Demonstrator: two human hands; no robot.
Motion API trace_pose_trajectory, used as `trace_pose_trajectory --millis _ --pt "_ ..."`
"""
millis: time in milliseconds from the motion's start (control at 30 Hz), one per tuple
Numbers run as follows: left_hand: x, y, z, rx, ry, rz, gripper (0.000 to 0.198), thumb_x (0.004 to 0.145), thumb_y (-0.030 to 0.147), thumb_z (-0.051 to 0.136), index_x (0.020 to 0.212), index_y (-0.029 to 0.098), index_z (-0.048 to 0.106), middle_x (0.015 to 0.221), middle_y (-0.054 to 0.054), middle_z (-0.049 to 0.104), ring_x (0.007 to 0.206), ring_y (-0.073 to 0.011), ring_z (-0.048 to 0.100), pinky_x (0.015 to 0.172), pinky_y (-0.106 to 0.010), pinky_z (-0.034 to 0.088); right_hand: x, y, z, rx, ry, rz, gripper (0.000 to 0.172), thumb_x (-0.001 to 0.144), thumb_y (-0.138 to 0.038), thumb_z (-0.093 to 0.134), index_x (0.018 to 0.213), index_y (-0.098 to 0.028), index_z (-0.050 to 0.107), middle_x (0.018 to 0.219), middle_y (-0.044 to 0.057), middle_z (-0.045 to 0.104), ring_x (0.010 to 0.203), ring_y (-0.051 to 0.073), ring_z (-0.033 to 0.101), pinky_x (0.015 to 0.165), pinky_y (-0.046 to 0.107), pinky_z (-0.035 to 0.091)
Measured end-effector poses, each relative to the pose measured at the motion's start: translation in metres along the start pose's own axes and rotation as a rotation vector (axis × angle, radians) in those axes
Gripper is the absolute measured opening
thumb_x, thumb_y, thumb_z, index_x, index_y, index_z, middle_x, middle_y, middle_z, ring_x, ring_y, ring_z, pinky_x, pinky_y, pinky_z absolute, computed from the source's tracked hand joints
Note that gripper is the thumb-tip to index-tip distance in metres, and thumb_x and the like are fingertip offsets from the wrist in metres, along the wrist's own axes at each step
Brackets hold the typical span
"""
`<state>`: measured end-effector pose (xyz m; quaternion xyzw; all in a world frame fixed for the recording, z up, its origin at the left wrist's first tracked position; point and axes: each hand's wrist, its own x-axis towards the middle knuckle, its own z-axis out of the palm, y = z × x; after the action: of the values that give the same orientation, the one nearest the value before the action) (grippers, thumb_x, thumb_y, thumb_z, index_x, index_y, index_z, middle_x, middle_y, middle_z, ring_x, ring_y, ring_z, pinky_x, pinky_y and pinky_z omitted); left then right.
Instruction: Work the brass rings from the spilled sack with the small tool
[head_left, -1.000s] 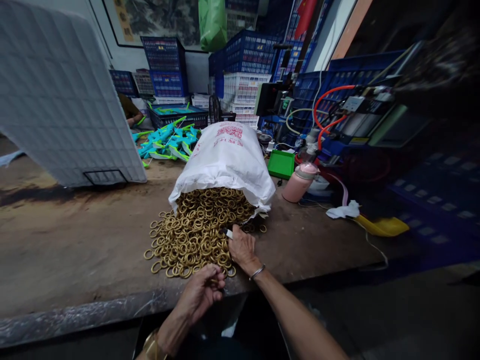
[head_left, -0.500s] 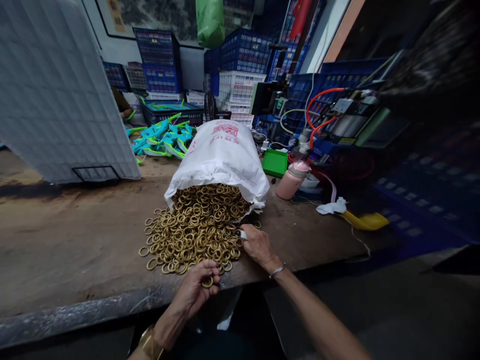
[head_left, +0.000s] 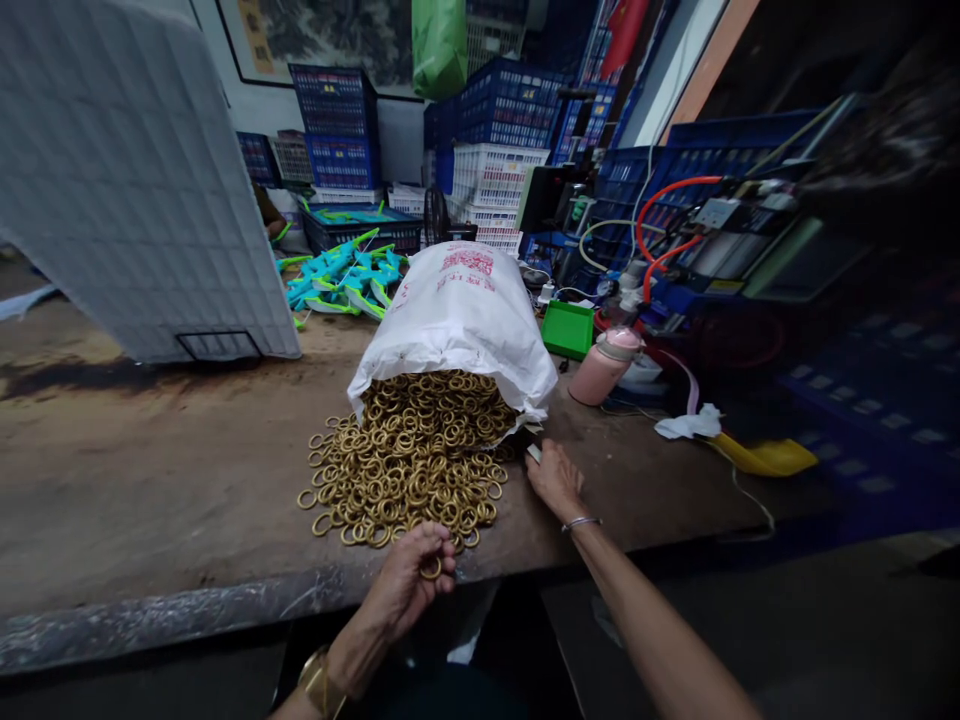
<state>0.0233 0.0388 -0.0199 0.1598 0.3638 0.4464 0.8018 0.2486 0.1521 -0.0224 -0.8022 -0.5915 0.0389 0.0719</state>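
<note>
A heap of gold-coloured rings (head_left: pixel 405 490) spills over the table from the mouth of a white woven sack (head_left: pixel 457 310), which lies on its side. At the heap's near edge, my left hand (head_left: pixel 409 575) has its fingers curled around one gold ring (head_left: pixel 430 568). My right hand (head_left: pixel 556 480) rests low over the table, to the right of the heap and just in front of the sack's corner. Its fingers are closed, with a small pale piece (head_left: pixel 535 453) showing at the tips; whether this is held or worn on a finger I cannot tell.
A large pale panel (head_left: pixel 150 200) stands on the left. Turquoise and green plastic parts (head_left: pixel 345 275) lie behind it. Right of the sack are a green tray (head_left: pixel 568 330), a pink bottle (head_left: pixel 602 368) and a machine with red hoses (head_left: pixel 724 235). Stacked crates (head_left: pixel 334 125) fill the back.
My right hand has moved right, away from the heap's edge. My left hand keeps its ring near the same spot. The whole view has shifted slightly.
</note>
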Motion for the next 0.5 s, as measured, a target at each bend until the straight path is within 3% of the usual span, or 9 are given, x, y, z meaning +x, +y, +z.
trace_pose_trajectory --millis 100,233,367,500 --pt "-0.001 -0.001 0.001 0.025 -0.015 0.018 0.011 0.070 0.019 0.059 0.077 0.013 0.054 0.064 -0.001 0.056 0.052 -0.0089 0.052 0.045 -0.021 0.040 -0.006 0.004 -0.003 0.003 -0.004 -0.035 0.025 0.083 -0.030 0.040 0.099 -0.014 0.049 0.094 0.013 0.058 0.079 0.022 0.059 0.062 0.028 0.035" --pt "-0.003 -0.002 0.005 0.123 0.048 0.058 0.019 0.071 0.030 0.060 0.077 0.014 0.052 0.060 0.003 0.050 0.046 -0.0056 0.045 0.040 -0.016 0.033 -0.021 0.005 -0.002 0.082 -0.024 -0.114 0.018 0.081 -0.022 0.041 0.096 -0.016 0.049 0.074 0.007 0.061 0.067 0.019 0.058 0.057 0.026 0.033" --pt "-0.009 -0.001 0.014 0.296 0.120 0.119 0.028 0.072 0.041 0.057 0.084 0.018 0.048 0.058 0.006 0.047 0.039 -0.0027 0.034 0.035 -0.013 0.018 -0.058 -0.012 -0.004 0.401 0.041 -0.372 0.014 0.078 -0.018 0.041 0.087 -0.018 0.051 0.074 0.005 0.060 0.068 0.016 0.056 0.060 0.024 0.036" --pt "-0.019 0.001 0.023 0.430 0.133 0.129 0.034 0.072 0.050 0.053 0.085 0.019 0.046 0.053 0.008 0.045 0.035 -0.0033 0.030 0.034 -0.015 0.016 -0.106 -0.042 -0.011 0.616 -0.055 -0.621 0.014 0.074 -0.015 0.040 0.081 -0.019 0.051 0.068 0.001 0.057 0.063 0.014 0.052 0.060 0.023 0.037"
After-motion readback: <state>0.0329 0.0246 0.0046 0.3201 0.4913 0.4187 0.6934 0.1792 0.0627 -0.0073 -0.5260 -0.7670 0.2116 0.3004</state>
